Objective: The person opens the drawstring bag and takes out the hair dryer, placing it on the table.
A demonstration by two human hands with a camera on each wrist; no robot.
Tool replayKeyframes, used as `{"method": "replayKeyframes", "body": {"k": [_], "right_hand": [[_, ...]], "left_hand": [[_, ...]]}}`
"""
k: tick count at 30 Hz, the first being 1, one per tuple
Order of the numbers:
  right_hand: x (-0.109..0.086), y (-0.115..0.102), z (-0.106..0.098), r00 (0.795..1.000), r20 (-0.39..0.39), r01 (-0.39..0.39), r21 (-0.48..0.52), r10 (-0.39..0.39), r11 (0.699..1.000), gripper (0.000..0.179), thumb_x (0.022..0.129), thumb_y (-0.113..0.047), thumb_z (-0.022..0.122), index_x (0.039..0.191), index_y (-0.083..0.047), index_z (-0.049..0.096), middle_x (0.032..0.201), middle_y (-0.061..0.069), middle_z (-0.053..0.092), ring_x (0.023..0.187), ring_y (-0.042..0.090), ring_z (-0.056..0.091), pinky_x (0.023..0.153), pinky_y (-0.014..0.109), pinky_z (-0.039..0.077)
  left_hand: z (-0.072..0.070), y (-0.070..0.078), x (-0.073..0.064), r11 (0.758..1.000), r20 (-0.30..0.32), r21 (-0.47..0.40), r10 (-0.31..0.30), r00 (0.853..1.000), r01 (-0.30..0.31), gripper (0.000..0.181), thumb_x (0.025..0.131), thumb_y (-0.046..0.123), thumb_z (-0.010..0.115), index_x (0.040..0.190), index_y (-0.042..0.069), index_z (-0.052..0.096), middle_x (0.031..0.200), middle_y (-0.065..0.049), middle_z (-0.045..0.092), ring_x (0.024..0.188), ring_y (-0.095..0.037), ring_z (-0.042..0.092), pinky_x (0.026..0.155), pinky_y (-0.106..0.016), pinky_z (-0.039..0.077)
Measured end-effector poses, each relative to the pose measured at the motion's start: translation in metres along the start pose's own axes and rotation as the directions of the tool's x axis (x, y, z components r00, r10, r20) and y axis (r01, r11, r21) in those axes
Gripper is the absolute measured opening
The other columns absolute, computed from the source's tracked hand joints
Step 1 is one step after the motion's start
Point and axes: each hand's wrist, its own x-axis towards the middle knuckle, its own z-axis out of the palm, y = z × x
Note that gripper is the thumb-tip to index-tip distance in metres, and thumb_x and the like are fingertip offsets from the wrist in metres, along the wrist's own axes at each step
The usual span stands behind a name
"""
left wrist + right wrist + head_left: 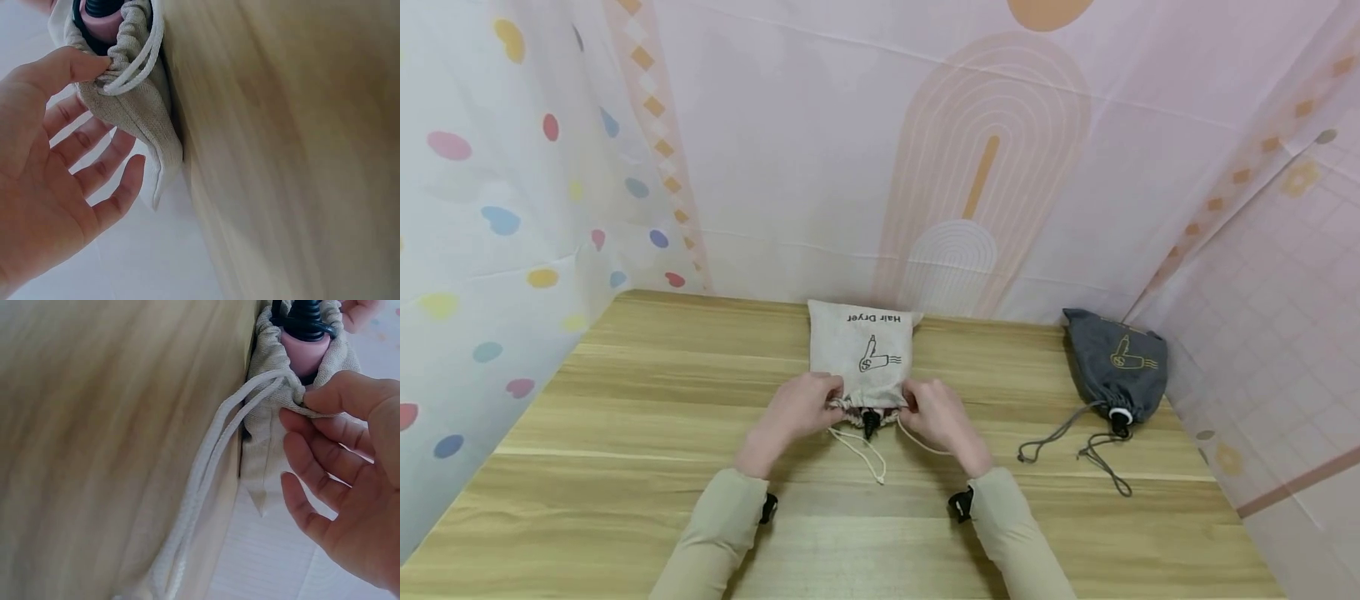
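Note:
A beige drawstring bag (880,367) printed "Hair Dryer" lies on the table, its gathered mouth toward me. My left hand (802,406) pinches the left edge of that mouth between thumb and fingers. On the opposite edge my right hand (934,412) pinches the cloth near where the cord comes out. Inside the open mouth shows a pink handle (305,355) with a black cord sleeve (305,319); the rest is hidden in the bag. White drawstrings (209,440) hang from both sides of the mouth.
A dark grey drawstring bag (1116,367) with a yellow hair dryer print lies at the right of the wooden table (625,467). Its grey cords (1052,437) trail toward me, and a black and white end pokes from its mouth. Patterned curtains (790,167) stand behind.

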Motion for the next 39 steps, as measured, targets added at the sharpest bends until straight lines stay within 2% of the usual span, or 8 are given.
{"method": "replayKeyframes", "body": {"k": [4,7,9,11,21,24,30,39], "right_hand": [[0.0,-0.003,0.0,0.998,0.054,-0.025,0.023,0.024,0.999,0.017,0.077,-0.015,0.072,0.077,-0.012,0.055,0.061,-0.004,0.052,0.053,0.007,0.043,0.047,0.019,0.035],[0.001,-0.006,0.001,0.996,0.083,-0.035,0.025,0.033,0.999,0.028,0.078,-0.025,0.075,0.095,-0.011,0.058,0.069,-0.002,0.06,0.058,0.009,0.051,0.053,0.021,0.043],[0.001,-0.008,0.003,0.997,0.072,-0.023,0.002,0.023,1.0,0.038,0.078,-0.03,0.076,0.105,-0.01,0.058,0.074,0.001,0.063,0.063,0.012,0.057,0.057,0.025,0.047],[0.002,-0.009,0.004,0.998,0.056,-0.017,-0.016,0.018,1.0,0.04,0.079,-0.03,0.076,0.108,-0.009,0.057,0.074,0.003,0.064,0.064,0.014,0.058,0.058,0.027,0.048],[0.0,-0.003,0.003,1.0,0.021,0.004,0.002,-0.004,1.0,0.016,0.081,-0.016,0.07,0.09,-0.01,0.058,0.065,-0.002,0.054,0.057,0.009,0.045,0.049,0.022,0.037],[-0.001,-0.001,0.001,1.0,0.022,-0.003,0.018,0.003,1.0,0.016,0.08,-0.012,0.068,0.094,-0.008,0.061,0.067,0.0,0.056,0.057,0.008,0.044,0.049,0.021,0.036],[-0.005,0.003,-0.002,0.997,0.038,-0.065,0.062,0.063,0.996,0.033,0.078,-0.008,0.068,0.11,-0.002,0.064,0.077,0.005,0.064,0.057,0.008,0.046,0.049,0.019,0.038],[-0.008,0.006,-0.005,0.998,0.036,-0.062,0.083,0.059,0.995,0.012,0.078,-0.008,0.067,0.089,-0.007,0.062,0.065,-0.002,0.054,0.053,0.006,0.041,0.044,0.017,0.031]], "left_hand": [[0.002,0.003,0.0,1.0,-0.033,0.018,0.026,0.999,-0.025,0.021,0.073,0.017,0.076,0.078,0.013,0.056,0.075,0.001,0.056,0.066,-0.012,0.051,0.059,-0.027,0.046],[0.004,0.005,0.0,0.998,-0.06,0.038,0.058,0.997,-0.056,0.023,0.071,0.017,0.077,0.083,0.012,0.058,0.08,0.0,0.058,0.07,-0.014,0.053,0.063,-0.029,0.049],[0.006,0.007,0.001,0.996,-0.072,0.046,0.077,0.994,-0.074,0.024,0.071,0.015,0.078,0.084,0.011,0.059,0.081,-0.001,0.059,0.072,-0.015,0.054,0.064,-0.03,0.05],[0.007,0.007,0.001,0.995,-0.078,0.05,0.087,0.993,-0.084,0.024,0.071,0.014,0.078,0.084,0.01,0.058,0.081,-0.002,0.059,0.072,-0.016,0.054,0.065,-0.03,0.05],[0.006,0.002,0.0,0.998,-0.045,0.02,0.064,0.997,-0.064,0.02,0.072,0.011,0.075,0.082,0.011,0.057,0.081,0.0,0.058,0.073,-0.014,0.053,0.065,-0.029,0.049],[0.003,-0.002,-0.001,0.997,-0.046,0.015,0.072,0.996,-0.071,0.019,0.072,0.01,0.074,0.081,0.012,0.056,0.08,0.0,0.057,0.072,-0.014,0.053,0.064,-0.029,0.049],[0.0,-0.011,-0.005,0.998,-0.063,0.001,0.057,0.996,-0.057,0.02,0.071,0.009,0.073,0.08,0.012,0.054,0.079,0.0,0.054,0.07,-0.013,0.051,0.063,-0.028,0.047],[-0.006,-0.018,-0.009,0.997,-0.049,-0.02,0.073,0.996,-0.074,0.019,0.075,0.011,0.072,0.082,0.013,0.054,0.079,0.002,0.054,0.07,-0.011,0.05,0.062,-0.027,0.045]]}}
